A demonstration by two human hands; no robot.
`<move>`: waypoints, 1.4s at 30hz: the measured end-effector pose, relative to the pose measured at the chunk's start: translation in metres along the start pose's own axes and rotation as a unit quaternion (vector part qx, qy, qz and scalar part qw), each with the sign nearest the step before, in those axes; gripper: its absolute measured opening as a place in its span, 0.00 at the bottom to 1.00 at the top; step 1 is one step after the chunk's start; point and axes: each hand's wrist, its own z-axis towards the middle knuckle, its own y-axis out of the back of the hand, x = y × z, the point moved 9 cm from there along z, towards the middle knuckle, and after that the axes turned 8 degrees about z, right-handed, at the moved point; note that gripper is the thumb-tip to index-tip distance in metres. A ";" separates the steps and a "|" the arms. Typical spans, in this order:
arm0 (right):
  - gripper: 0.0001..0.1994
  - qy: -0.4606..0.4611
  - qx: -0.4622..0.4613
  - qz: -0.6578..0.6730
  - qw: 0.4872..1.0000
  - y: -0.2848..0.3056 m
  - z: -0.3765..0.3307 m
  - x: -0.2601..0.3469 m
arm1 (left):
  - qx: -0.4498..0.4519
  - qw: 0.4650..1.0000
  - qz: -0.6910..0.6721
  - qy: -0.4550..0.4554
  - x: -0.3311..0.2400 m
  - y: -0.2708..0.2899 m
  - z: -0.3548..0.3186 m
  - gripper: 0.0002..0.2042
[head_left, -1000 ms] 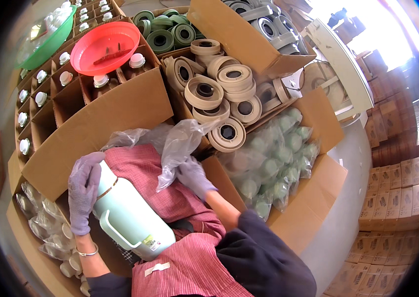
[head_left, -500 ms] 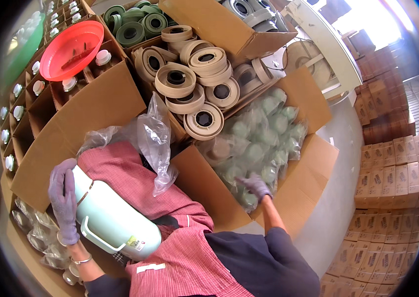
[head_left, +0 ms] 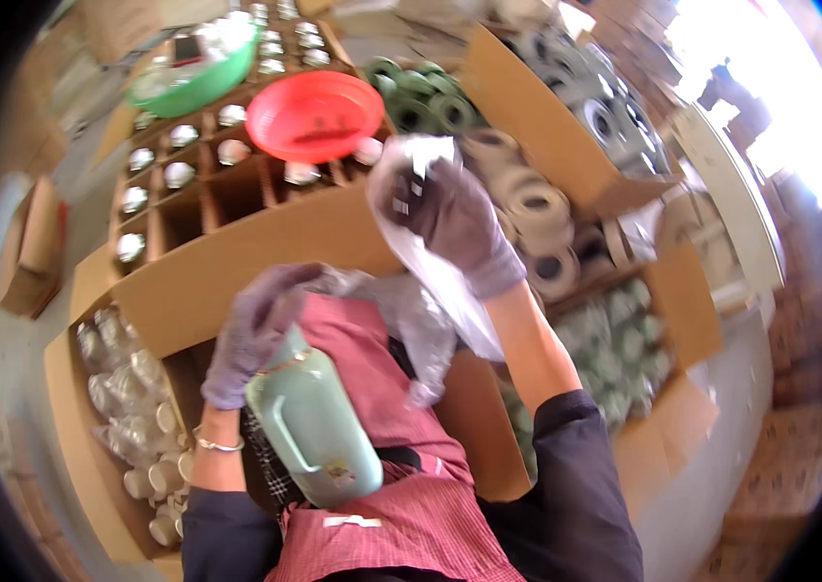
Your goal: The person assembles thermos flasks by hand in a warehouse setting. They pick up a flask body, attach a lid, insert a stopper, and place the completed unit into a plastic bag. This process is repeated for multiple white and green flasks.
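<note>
- Head view: I see my left hand (head_left: pixel 254 335) wrapped around the pale green jug (head_left: pixel 314 432) top, long axis running toward my lap.
- My right hand (head_left: pixel 458 225), fingers closed on the clear plastic bag (head_left: pixel 435 291), hangs above it, up-right.

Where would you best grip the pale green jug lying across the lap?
Probably by its side handle, coming from the person's left. The jug lies tilted with its neck up under the left hand, and the handle loop faces left, uncovered. The right hand holds a clear bag.
</note>
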 end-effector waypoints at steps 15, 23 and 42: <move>0.36 0.114 -0.058 -0.405 0.905 -0.035 0.145 -0.062 | -0.295 0.939 -0.175 0.019 0.093 0.086 0.064 0.09; 0.14 0.129 -0.152 -0.787 0.584 0.064 0.030 -0.109 | -0.332 0.838 0.411 -0.135 0.076 0.097 0.011 0.15; 0.11 0.049 0.174 -0.804 0.566 -0.033 -0.188 -0.206 | -0.235 0.878 0.413 0.059 0.059 0.018 -0.232 0.37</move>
